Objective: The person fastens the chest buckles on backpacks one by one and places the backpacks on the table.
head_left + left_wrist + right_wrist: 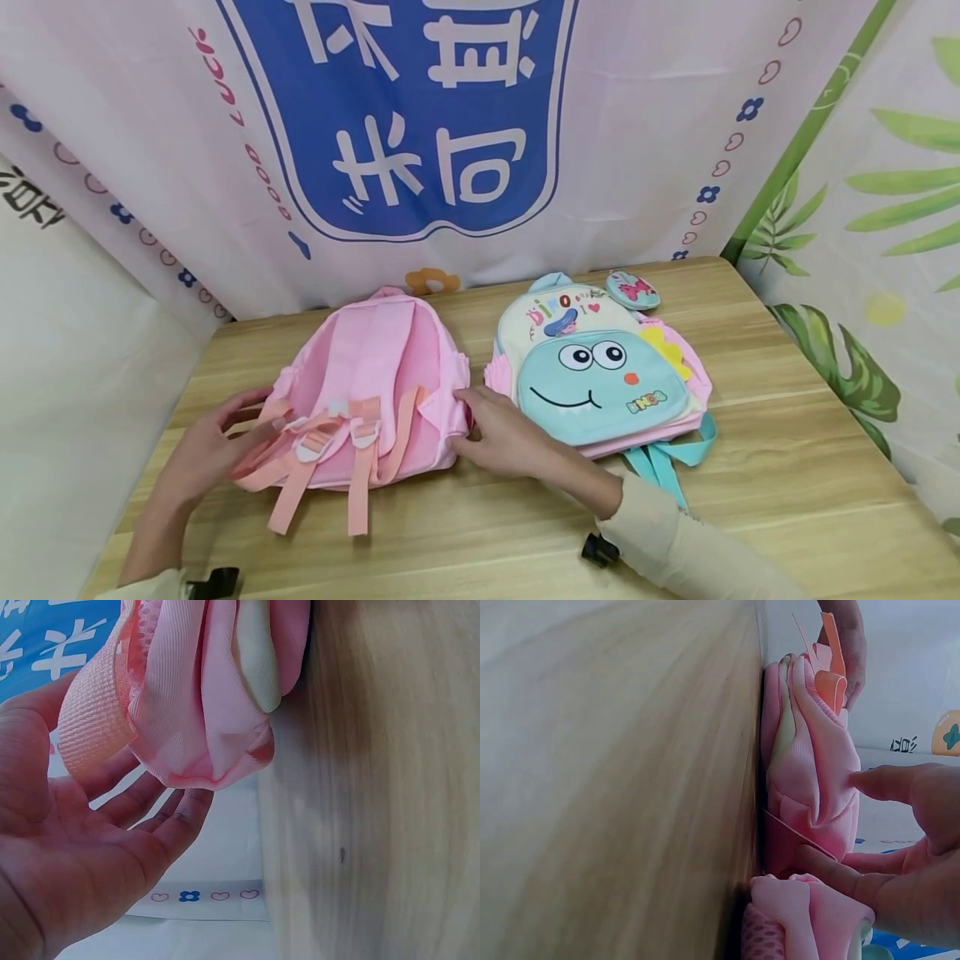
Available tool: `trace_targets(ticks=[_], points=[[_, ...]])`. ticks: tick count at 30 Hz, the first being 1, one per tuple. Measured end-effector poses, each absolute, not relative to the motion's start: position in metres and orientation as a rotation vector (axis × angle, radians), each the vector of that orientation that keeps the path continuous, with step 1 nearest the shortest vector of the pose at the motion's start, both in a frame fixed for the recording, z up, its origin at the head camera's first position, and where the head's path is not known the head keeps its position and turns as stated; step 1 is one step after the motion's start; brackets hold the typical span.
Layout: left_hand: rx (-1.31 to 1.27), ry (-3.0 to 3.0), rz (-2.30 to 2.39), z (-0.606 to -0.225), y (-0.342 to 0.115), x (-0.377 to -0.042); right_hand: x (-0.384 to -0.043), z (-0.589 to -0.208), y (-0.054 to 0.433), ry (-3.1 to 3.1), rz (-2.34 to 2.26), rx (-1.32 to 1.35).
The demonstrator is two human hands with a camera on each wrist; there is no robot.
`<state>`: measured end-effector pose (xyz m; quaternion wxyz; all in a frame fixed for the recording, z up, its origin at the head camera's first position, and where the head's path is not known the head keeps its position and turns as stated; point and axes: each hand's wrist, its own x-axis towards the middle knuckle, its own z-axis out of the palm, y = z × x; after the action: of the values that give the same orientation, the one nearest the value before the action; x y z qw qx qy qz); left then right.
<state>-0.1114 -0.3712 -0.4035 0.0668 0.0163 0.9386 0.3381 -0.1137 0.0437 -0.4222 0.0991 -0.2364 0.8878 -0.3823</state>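
Observation:
A pink backpack (375, 367) lies back panel up on the wooden table, its shoulder straps and peach webbing with white buckles (311, 446) showing. My left hand (217, 454) is at its left edge. In the left wrist view the fingers, slightly bent, touch the bag's side near a peach strap (97, 720), with the palm facing it. At the right side is my right hand (506, 433). Its thumb and fingers stand apart and touch the pink side (817, 772) and side pocket, as the right wrist view shows. The bag's front is face down and hidden.
A second backpack (600, 375), blue and white with a cartoon dinosaur face, lies face up just right of the pink one. A small round pouch (633, 290) sits by its top. Printed curtains (637, 133) hang behind the wooden table (795, 467).

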Motion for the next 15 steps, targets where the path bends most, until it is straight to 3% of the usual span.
trace_targets(ticks=[15], points=[[0.041, 2.812, 0.954, -0.4036, -0.3715, -0.115, -0.1161, -0.4274, 0.0445, 2.633, -1.104, -0.732]])
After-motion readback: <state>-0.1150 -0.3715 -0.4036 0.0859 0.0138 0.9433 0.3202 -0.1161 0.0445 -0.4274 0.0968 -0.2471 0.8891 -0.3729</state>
